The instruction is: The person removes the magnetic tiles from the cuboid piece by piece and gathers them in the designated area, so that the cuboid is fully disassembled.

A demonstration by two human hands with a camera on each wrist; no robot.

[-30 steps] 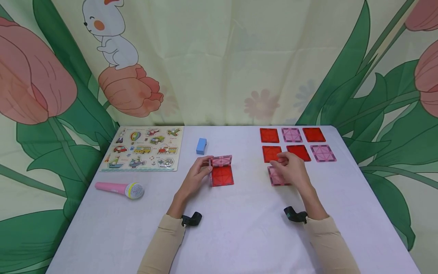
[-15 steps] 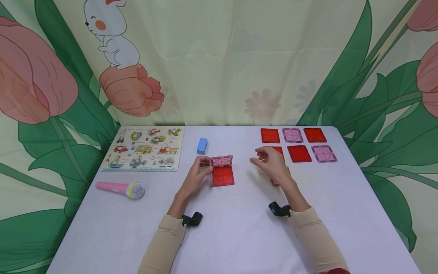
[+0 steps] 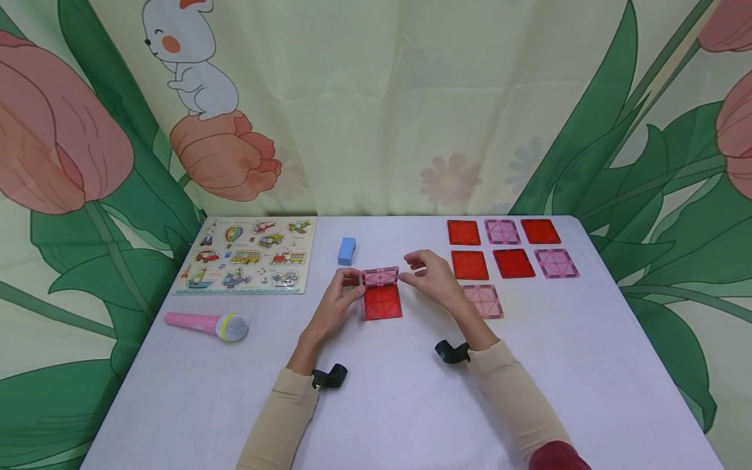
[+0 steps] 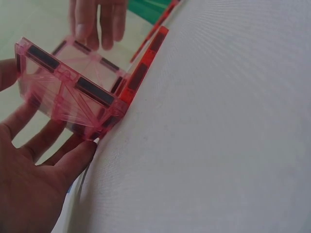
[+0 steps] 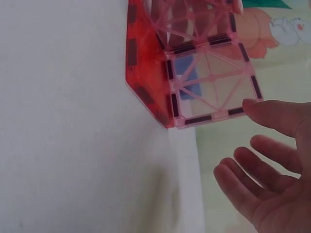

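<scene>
In the head view, a red magnetic tile lies flat near the table's middle. One pink magnetic tile stands upright along its far edge, and another pink magnetic tile stands at its left side, meeting the first at a corner. My left hand holds the left upright tile, fingers against its outer face. From the other side comes my right hand. In the right wrist view its thumb is right at the upper corner of the far pink tile, while the other fingers are loosely bent with nothing in them.
Several red and pink tiles lie flat at the right, among them a pink tile nearest me and a red tile behind it. A blue block, a vehicle puzzle board and a pink microphone are on the left.
My right hand has moved left from above the nearest pink tile on the right to the upright far tile, leaving that pink tile lying there. My left hand has stayed in place.
</scene>
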